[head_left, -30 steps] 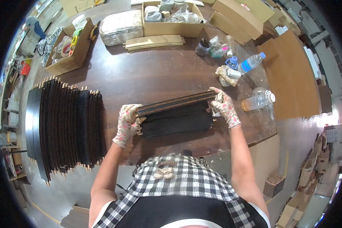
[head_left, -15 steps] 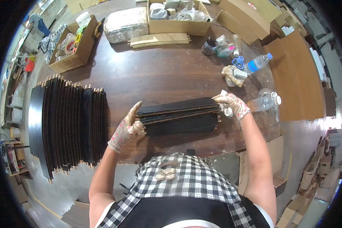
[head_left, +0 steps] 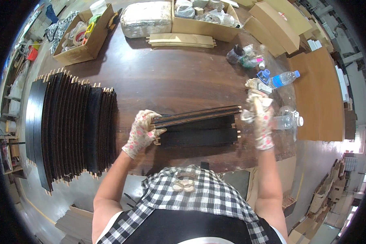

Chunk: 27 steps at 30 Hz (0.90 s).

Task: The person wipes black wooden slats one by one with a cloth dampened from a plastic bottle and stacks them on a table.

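My left hand [head_left: 140, 132], in a white glove with pink spots, is closed around the left ends of several thin black slats [head_left: 199, 116] with pale wooden pegs at their ends. These slats are tilted, their right ends free. Under and in front of them, more black slats [head_left: 199, 138] lie flat on the brown table [head_left: 171, 77]. My right hand [head_left: 264, 128], gloved alike and smeared by motion, is off the slats to the right, with a crumpled white rag [head_left: 247, 116] in its fingers. Just beyond it lie a yellowish crumpled wad [head_left: 252, 83] and a small white block [head_left: 264, 88].
A big row of black pegged slats [head_left: 69, 130] stands at the left. Clear bottles [head_left: 286, 122] and a blue-capped water bottle [head_left: 284, 79] are at the right. Along the back are open cardboard boxes [head_left: 203, 29], a wrapped bundle [head_left: 146, 20] and pale wood strips [head_left: 181, 40].
My right hand has left the slats' right ends and moved right with the white rag. My left hand has closed on the left ends. The view has shifted slightly.
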Available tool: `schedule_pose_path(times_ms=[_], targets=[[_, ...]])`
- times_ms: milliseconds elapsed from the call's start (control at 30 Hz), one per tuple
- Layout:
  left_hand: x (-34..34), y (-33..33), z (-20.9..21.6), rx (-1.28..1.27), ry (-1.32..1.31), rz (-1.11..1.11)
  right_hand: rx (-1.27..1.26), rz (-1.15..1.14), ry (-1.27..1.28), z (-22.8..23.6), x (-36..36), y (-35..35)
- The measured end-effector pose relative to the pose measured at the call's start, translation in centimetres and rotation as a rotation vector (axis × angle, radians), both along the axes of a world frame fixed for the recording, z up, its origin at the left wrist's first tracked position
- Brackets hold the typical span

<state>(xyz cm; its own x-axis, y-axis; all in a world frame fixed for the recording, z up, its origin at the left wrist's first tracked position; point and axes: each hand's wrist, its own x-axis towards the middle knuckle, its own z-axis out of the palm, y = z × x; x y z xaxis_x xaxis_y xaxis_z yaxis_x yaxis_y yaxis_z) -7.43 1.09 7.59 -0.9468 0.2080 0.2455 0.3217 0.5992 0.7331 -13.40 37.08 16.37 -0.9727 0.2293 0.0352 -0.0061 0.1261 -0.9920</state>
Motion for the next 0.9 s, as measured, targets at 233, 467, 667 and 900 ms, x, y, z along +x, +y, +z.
schedule_pose_path(times_ms=[233,467,667,900], targets=[[0.8,2.0,-2.4,0.127,0.149,-0.048,0.957,0.637,0.570,-4.5,5.2,-19.2],[0.6,2.3,-0.9,0.018,0.100,-0.047,1.207,0.229,0.389,-7.9,2.0,-6.5],[0.4,2.3,-0.5,0.017,0.152,-0.026,0.461,-0.224,-0.281,-7.0,-0.5,6.7],[0.7,1.4,-0.1,-0.075,0.070,-0.050,0.903,0.350,0.296,-4.1,2.1,2.1]])
